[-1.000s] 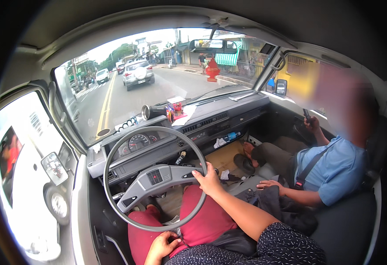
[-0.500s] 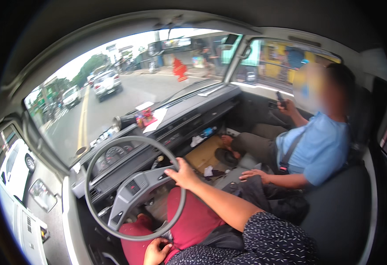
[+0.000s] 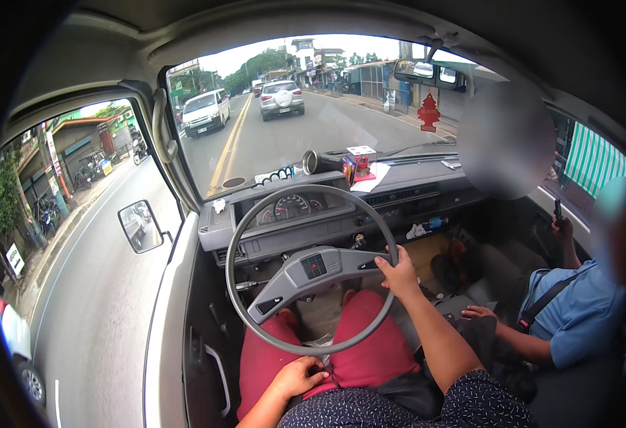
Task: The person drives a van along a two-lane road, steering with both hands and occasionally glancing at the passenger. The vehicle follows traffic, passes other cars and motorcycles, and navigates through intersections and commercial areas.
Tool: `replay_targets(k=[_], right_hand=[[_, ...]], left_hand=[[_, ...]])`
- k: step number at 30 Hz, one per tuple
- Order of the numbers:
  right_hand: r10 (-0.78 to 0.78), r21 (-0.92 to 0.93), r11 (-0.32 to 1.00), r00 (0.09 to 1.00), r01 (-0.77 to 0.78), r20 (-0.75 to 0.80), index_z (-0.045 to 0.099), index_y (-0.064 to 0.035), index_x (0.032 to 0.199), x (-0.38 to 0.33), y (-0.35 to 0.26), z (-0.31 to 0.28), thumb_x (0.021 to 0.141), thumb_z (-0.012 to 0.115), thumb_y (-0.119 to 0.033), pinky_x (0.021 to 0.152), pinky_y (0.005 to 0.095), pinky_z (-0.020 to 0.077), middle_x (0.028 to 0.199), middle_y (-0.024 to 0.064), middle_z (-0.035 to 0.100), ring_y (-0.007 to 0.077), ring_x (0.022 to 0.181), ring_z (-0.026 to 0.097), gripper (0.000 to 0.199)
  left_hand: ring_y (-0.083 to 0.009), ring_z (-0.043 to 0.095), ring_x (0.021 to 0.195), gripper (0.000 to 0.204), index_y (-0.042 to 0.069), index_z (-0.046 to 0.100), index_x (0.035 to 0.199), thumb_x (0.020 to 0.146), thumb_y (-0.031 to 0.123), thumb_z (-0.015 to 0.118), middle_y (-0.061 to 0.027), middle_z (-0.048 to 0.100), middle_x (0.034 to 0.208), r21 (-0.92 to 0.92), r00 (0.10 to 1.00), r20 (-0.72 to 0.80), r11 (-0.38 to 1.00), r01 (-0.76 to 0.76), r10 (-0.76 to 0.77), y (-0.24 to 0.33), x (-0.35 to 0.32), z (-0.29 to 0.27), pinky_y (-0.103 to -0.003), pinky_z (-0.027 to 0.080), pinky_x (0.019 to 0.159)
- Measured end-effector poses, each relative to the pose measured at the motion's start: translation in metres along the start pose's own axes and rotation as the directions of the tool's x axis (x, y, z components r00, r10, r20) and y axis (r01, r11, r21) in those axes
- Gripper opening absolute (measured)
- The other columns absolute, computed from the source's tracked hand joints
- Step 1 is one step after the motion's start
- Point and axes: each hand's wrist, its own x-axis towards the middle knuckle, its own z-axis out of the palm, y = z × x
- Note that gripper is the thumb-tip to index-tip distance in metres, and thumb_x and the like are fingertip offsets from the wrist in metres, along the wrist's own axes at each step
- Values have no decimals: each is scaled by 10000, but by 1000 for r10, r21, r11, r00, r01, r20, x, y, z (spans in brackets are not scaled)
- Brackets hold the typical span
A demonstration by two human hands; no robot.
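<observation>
grey, round, plastic-looking steering wheel (image 3: 320,267), head view: it stands in front of the person, above the lap, its broad spoke tilted down toward the left. the right hand (image 3: 399,274) is clamped on the right side of the rim, thumb lying toward the inner edge near the spoke's end. the left hand (image 3: 302,376) rests on the plain dark red trousers (image 3: 390,351), below the wheel and apart from it; its fingers are loosely bent, and with the palm hidden, whether they close on anything cannot be told.

beyond the wheel, a dark grey moulded dashboard (image 3: 416,175) carries a dark, flared, tube-shaped object (image 3: 316,162) and, to its right, a white sheet of paper (image 3: 376,178). a flat red tree-shaped ornament (image 3: 428,113) hangs below the black-framed rear-view mirror (image 3: 427,73).

at the right sits a passenger in a light blue short-sleeved shirt (image 3: 581,299), a dark belt across the chest, holding a slim dark handheld device (image 3: 558,209) upright.

through the windscreen, a silver car (image 3: 281,100) stands right of the double yellow line (image 3: 230,150), a white van (image 3: 206,112) left of it.
</observation>
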Motion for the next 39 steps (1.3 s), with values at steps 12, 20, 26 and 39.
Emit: replay_targets(k=[12, 20, 26, 39], right_hand=[[6, -30, 1000, 997, -4, 77, 511, -38, 1379, 16, -4, -5, 907, 794, -348, 560, 289, 577, 1206, 102, 623, 176, 923, 652, 632], [31, 23, 999, 999, -32, 27, 481, -41, 1401, 4, 8, -2, 917, 786, -339, 579, 304, 590, 1265, 108, 616, 189, 975, 657, 645], [50, 43, 998, 999, -50, -14, 484, -38, 1400, -10, 13, 0, 917, 787, -337, 595, 331, 615, 1229, 112, 631, 198, 998, 669, 643], [10, 35, 999, 1000, -10, -2, 498, -25, 1377, 4, 8, -1, 906, 804, -303, 530, 305, 583, 1152, 102, 635, 176, 814, 669, 627]], left_hand=[[-338, 715, 1034, 436, 99, 723, 1136, 875, 442, 794, -141, 741, 1104, 34, 1000, 14, 999, 18, -19, 3, -1, 0, -425, 569, 912], [-341, 716, 1027, 420, 99, 723, 1134, 880, 426, 797, -144, 740, 1098, 31, 998, 42, 999, 39, -41, 0, 0, 3, -418, 574, 907], [-342, 717, 1020, 404, 90, 726, 1112, 886, 418, 794, -147, 740, 1083, 31, 1000, 0, 1000, -1, 1, -1, -2, 4, -423, 572, 902], [-339, 716, 1020, 411, 111, 732, 1116, 889, 450, 777, -136, 742, 1088, 54, 1000, 6, 999, 4, -5, -1, 0, -1, -430, 576, 898]])
